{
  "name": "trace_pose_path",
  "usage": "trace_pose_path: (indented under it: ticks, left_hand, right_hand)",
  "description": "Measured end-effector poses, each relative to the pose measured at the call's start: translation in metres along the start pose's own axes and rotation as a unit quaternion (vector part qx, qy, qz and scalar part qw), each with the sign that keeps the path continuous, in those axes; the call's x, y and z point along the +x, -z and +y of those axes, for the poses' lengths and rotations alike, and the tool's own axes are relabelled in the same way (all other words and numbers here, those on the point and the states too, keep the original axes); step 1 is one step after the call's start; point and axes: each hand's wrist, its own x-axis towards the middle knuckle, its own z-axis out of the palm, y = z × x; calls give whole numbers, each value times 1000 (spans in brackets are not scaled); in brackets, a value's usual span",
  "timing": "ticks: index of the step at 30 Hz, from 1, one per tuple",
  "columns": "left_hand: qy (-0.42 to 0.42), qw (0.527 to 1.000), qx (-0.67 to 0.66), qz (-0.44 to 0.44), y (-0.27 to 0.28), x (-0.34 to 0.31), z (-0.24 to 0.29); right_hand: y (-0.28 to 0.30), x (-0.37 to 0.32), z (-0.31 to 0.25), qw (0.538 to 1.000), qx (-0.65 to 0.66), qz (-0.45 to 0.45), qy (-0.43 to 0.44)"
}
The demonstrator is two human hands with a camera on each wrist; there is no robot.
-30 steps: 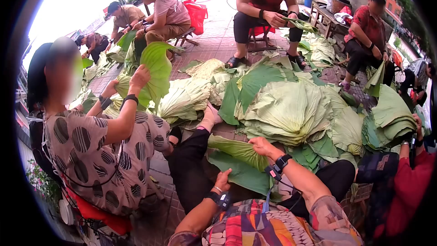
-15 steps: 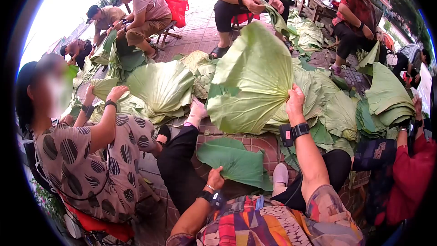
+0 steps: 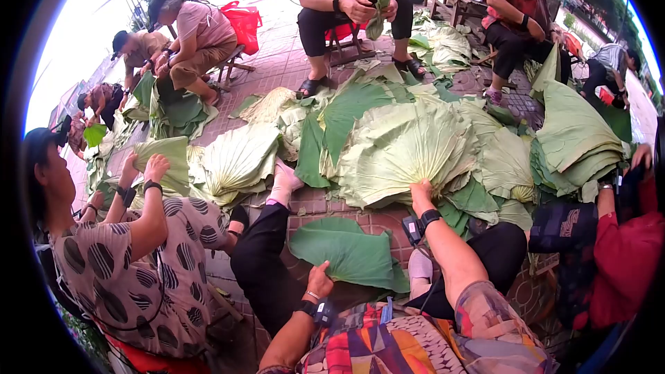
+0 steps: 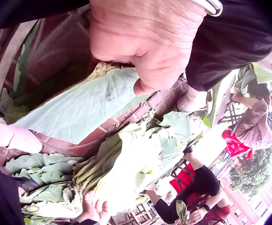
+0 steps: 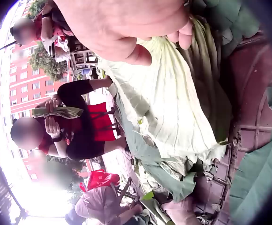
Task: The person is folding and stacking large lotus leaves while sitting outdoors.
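L hand (image 3: 320,281) pinches green leaf (image 3: 346,253) by near edge, over paving (image 3: 312,201); a hard tug could tear it, b/c thin. R hand (image 3: 421,194) touches pale leaf pile (image 3: 402,145), grip unclear; dragging fingers could skew it.

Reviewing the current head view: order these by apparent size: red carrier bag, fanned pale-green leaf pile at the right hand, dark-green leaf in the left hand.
1. Pale-green leaf pile
2. Dark-green leaf
3. Red carrier bag
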Motion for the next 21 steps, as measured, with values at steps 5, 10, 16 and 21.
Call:
trace_pose_path:
  ticks: [5,10,16,21]
  left_hand:
    - [-14,999,30,-4,-11,-11,7]
    - [27,999,-12,-17,-17,-14,13]
    - [49,998,-8,-39,9,10,-1]
    - [44,998,43,-27,15,12,-2]
  right_hand:
    - [-8,-32,-15,996,-78,-9,32]
    - [-4,-9,11,997,55,-9,-49]
    - [23,-34,-33,987,103,-41,-117]
    - [22,-33,-34,981,154,-25,-119]
